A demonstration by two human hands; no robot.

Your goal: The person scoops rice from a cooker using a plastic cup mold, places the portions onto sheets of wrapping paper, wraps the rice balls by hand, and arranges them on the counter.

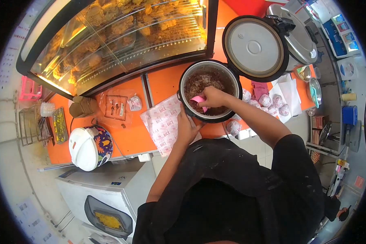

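fingers of the right hand were closed around a pink scoop inside the pot; left fingers pressed the pot's side, their spread unclear.

The display case stands on the orange tabletop; lighted interior, wire racks, brown fried pieces behind glass. Positions below are given in view, relative to this case.

- Left: pink basket, near the case's lower corner.
- Below, left portion: stacked brown cartons, just beside the case; farther down, a round container with white lid and leaf-patterned side.
- Well below: white cabinet; dark container with yellow contents.
- Right: large silver cooker, lid closed.
- Far right: blue container.
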